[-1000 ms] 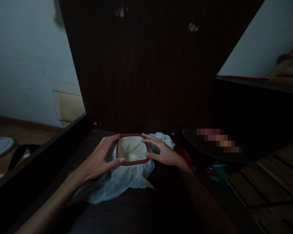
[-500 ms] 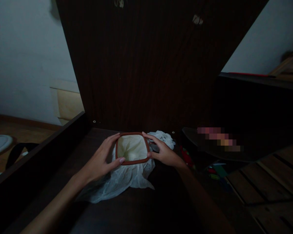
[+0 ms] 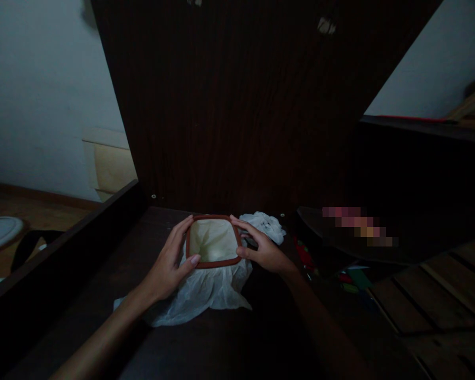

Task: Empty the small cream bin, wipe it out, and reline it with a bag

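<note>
A small square bin with a reddish-brown rim stands on the dark wooden surface. A thin white plastic bag lines it and hangs out beneath the rim, spreading over the surface in front. My left hand grips the rim's left side, thumb on the near left corner and fingers along the far left. On the right side my right hand holds the rim, its fingers at the far corner and its thumb near the front. The bin's lower walls are hidden by the bag and hands.
A crumpled white plastic bag lies behind my right hand. A dark panel rises at the back, and a low dark ledge runs along the left. To the right are a dark box-like compartment, small coloured items and wooden slats.
Both hands keep their hold on the rim, with only slight shifts. The left end of the hanging bag now shows beyond my left forearm. The view has moved a little.
</note>
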The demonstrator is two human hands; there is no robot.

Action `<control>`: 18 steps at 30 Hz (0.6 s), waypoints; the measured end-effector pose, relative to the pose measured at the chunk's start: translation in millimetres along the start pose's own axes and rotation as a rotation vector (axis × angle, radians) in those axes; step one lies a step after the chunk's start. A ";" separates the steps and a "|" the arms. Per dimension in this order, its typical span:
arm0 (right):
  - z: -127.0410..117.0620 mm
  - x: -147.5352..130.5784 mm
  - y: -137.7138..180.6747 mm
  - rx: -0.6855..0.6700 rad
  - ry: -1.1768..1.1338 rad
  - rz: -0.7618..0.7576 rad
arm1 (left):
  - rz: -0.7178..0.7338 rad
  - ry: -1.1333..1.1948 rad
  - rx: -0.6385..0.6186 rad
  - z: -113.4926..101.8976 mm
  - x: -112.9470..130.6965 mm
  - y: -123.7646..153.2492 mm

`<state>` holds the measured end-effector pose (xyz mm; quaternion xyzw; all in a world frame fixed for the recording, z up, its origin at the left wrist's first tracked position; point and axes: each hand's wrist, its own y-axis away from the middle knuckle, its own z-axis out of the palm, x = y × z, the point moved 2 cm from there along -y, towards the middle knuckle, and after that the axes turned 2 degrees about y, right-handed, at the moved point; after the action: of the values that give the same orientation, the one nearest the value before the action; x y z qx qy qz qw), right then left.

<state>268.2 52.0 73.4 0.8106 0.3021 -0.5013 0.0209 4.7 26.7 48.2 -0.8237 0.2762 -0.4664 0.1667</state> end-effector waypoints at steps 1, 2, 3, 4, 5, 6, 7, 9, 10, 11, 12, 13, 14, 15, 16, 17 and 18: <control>-0.9 -0.9 0.0 -0.005 0.005 0.005 | -0.001 0.003 -0.003 0.3 -0.2 0.3; -2.0 -2.1 -0.1 -0.009 0.014 0.010 | -0.003 0.006 -0.009 0.7 -0.5 0.6; -3.2 -3.5 -0.3 -0.011 0.028 0.014 | -0.005 0.009 -0.014 1.0 -0.8 0.8; -4.3 -5.0 -0.5 -0.012 0.045 0.016 | -0.008 0.012 -0.020 1.3 -1.1 1.0; -5.2 -6.3 -0.7 -0.013 0.062 0.018 | -0.011 0.015 -0.025 1.5 -1.3 1.2; -5.9 -7.3 -0.8 -0.014 0.075 0.018 | -0.015 0.018 -0.030 1.7 -1.5 1.3; -6.3 -7.9 -0.9 -0.015 0.080 0.019 | -0.018 0.019 -0.031 1.8 -1.6 1.4; -6.5 -8.1 -0.7 -0.017 0.070 0.021 | -0.019 0.021 -0.031 2.1 -1.9 1.4; -6.3 -8.0 -0.5 -0.021 0.059 0.025 | -0.020 0.022 -0.032 2.5 -2.3 1.3; -6.0 -7.8 -0.3 -0.033 0.045 0.030 | -0.018 0.023 -0.031 3.0 -2.9 1.2; -5.7 -7.9 -0.1 -0.053 0.031 0.035 | -0.014 0.025 -0.023 3.7 -3.7 1.1; -5.3 -8.2 0.0 -0.077 0.020 0.043 | -0.007 0.028 -0.012 4.5 -4.5 1.1; -5.1 -8.7 0.1 -0.100 0.010 0.053 | 0.000 0.031 0.000 5.4 -5.4 1.1; -4.9 -9.4 0.0 -0.118 0.002 0.062 | 0.006 0.033 0.011 6.3 -6.3 1.1; -4.8 -10.1 -0.1 -0.130 -0.005 0.072 | 0.011 0.034 0.018 7.2 -7.0 1.2; -4.8 -10.7 -0.2 -0.133 -0.011 0.079 | 0.012 0.035 0.021 8.0 -7.5 1.4; -4.8 -11.0 -0.2 -0.130 -0.014 0.085 | 0.010 0.037 0.018 8.7 -7.8 1.6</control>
<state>268.4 48.6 84.9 0.8159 0.2993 -0.4852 0.0967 8.5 30.4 37.6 -0.8120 0.2789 -0.4831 0.1715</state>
